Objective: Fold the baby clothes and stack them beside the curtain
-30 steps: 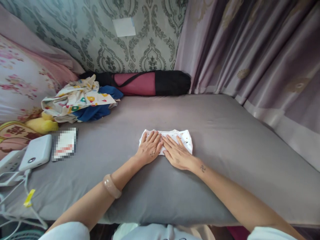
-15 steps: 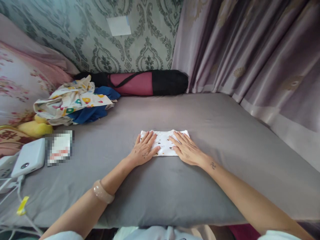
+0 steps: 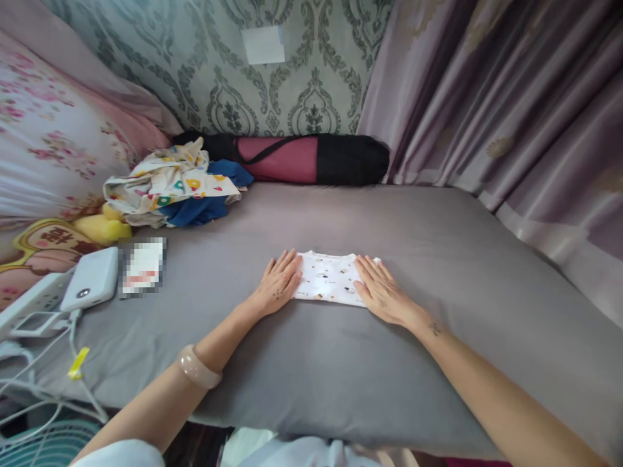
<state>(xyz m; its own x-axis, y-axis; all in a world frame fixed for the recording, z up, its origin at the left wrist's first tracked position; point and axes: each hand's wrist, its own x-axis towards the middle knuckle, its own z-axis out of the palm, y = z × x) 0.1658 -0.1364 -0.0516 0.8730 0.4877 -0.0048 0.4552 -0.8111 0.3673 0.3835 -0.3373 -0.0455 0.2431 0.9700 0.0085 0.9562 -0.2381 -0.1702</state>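
A white cloth garment [image 3: 327, 279] with small printed figures lies folded into a flat rectangle on the grey sheet [image 3: 311, 363]. My left hand [image 3: 278, 283] rests flat along its left edge, fingers stretched forward. On the opposite edge lies my right hand [image 3: 382, 290], palm down with its fingers extended. Neither hand grips anything. Between them the printed middle of the garment shows, while its two side edges are partly covered by the hands.
Crumpled clothes [image 3: 175, 185] lie at the back left, beside a maroon and black rolled bag [image 3: 311, 159] along the wall. A white power bank [image 3: 91, 277], a power strip [image 3: 36, 301] and cables are on the left. Purple curtains [image 3: 452, 97] hang right.
My hands have slid apart toward the garment's side edges, uncovering more of its middle. The camera view has turned slightly left.
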